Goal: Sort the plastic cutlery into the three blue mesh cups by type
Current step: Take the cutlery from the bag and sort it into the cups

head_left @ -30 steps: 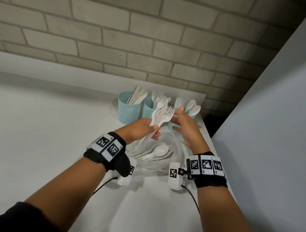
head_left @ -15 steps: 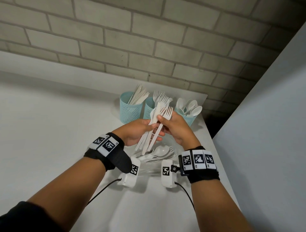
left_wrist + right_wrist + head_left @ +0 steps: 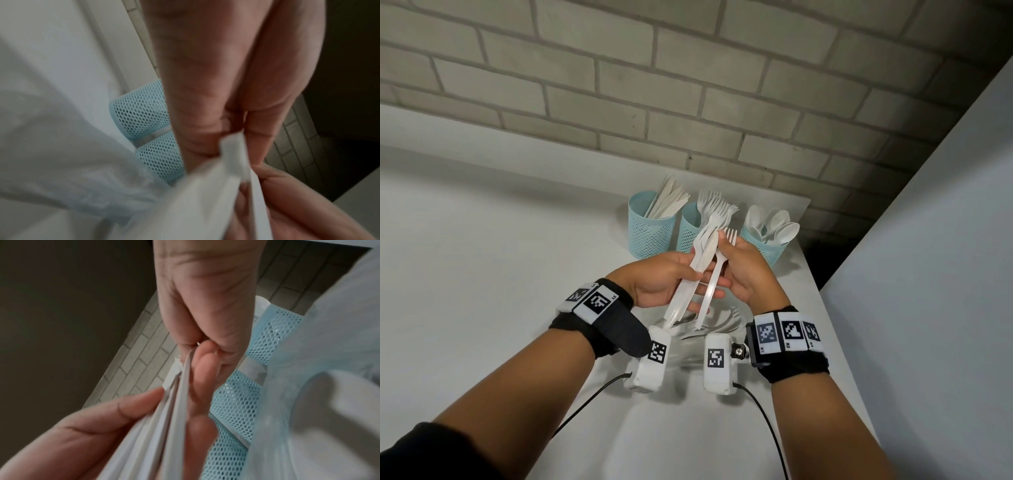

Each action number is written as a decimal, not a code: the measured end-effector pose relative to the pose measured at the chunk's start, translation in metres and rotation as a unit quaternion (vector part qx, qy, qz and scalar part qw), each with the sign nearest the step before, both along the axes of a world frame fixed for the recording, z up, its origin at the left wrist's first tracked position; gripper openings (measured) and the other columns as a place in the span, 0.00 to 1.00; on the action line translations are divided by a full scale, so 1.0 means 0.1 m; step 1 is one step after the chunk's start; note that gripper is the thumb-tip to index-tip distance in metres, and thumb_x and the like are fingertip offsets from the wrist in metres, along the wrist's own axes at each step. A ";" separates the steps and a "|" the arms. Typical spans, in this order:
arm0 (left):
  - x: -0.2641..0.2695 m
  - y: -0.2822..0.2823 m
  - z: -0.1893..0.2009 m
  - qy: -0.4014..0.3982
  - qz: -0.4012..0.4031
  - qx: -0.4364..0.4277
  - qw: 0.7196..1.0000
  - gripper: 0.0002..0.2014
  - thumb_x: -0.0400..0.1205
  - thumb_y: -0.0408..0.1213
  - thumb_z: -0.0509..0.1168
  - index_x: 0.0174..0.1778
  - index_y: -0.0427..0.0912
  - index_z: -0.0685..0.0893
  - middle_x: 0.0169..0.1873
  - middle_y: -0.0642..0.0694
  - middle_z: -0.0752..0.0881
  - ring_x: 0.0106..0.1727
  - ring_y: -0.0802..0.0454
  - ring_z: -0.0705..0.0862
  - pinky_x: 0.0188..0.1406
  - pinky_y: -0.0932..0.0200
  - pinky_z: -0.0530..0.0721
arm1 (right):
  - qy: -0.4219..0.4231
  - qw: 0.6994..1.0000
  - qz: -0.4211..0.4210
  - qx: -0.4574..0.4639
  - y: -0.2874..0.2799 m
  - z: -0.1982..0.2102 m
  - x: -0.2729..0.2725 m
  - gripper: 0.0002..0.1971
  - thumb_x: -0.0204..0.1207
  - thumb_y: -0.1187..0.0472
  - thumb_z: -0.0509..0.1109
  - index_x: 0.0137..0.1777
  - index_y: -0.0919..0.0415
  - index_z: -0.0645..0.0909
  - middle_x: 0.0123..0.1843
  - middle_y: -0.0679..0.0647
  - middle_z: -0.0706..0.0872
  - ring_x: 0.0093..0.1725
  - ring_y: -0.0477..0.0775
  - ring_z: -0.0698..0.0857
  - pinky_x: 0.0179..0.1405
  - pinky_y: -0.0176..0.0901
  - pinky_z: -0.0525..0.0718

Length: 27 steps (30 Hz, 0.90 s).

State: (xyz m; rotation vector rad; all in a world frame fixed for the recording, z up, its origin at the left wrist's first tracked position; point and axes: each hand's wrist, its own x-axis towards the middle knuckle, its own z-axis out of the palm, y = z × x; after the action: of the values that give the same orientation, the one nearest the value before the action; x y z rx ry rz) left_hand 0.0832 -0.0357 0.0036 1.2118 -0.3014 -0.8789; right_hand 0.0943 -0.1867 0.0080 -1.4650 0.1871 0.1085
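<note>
Right hand (image 3: 748, 270) has come in to pinch one fork (image 3: 717, 274) off left hand's (image 3: 664, 279) gripped bundle (image 3: 697, 270); risk: neighbours snag, drop at 6 o'clock short of the fork cup (image 3: 688, 229).

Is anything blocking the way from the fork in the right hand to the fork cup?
Nothing solid. The fork pinched by the right hand sits just in front of the middle cup; only the forks already standing there crowd its mouth.
</note>
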 end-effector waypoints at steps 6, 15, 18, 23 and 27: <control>0.00 0.04 -0.03 0.002 -0.003 0.008 1.000 0.16 0.84 0.22 0.52 0.61 0.37 0.80 0.52 0.41 0.89 0.52 0.47 0.89 0.49 0.49 0.87 | -0.023 0.996 -0.059 0.065 0.02 0.03 0.06 0.17 0.86 0.58 0.55 0.65 0.68 0.76 0.58 0.70 0.85 0.50 0.62 0.86 0.53 0.54 0.85; 0.00 0.11 -0.01 0.024 -0.007 0.009 1.000 0.16 0.84 0.22 0.51 0.62 0.36 0.79 0.52 0.38 0.88 0.50 0.44 0.90 0.49 0.46 0.87 | 0.042 0.988 0.010 0.150 0.04 0.16 0.10 0.11 0.85 0.62 0.56 0.54 0.69 0.75 0.30 0.58 0.90 0.30 0.53 0.90 0.30 0.45 0.89; 0.01 0.13 0.03 0.020 0.004 0.014 1.000 0.15 0.84 0.22 0.52 0.60 0.38 0.79 0.48 0.42 0.90 0.48 0.47 0.90 0.45 0.52 0.89 | 0.007 0.983 -0.079 0.163 0.03 0.28 0.26 0.12 0.86 0.65 0.54 0.63 0.71 0.71 0.29 0.62 0.88 0.26 0.54 0.88 0.26 0.42 0.89; 0.09 0.16 0.05 0.018 0.080 0.018 0.996 0.13 0.85 0.24 0.53 0.58 0.39 0.80 0.47 0.44 0.91 0.44 0.51 0.91 0.40 0.59 0.89 | -0.088 0.957 -0.213 0.174 -0.04 0.49 0.62 0.12 0.87 0.65 0.51 0.65 0.70 0.69 0.32 0.64 0.84 0.23 0.51 0.86 0.23 0.40 0.87; 0.14 0.20 0.01 0.017 0.132 0.025 0.991 0.13 0.85 0.25 0.54 0.61 0.40 0.80 0.48 0.45 0.90 0.43 0.53 0.91 0.39 0.61 0.88 | -0.184 0.929 -0.298 0.116 -0.12 0.60 0.87 0.07 0.86 0.65 0.51 0.54 0.65 0.70 0.32 0.56 0.80 0.28 0.49 0.81 0.31 0.38 0.82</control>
State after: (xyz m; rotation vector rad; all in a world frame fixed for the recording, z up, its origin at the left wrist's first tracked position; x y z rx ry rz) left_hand 0.0970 -0.0156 0.0051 1.2486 -0.0886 -0.6792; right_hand 0.1813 -0.1982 0.0678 -1.1146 0.2947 -0.6171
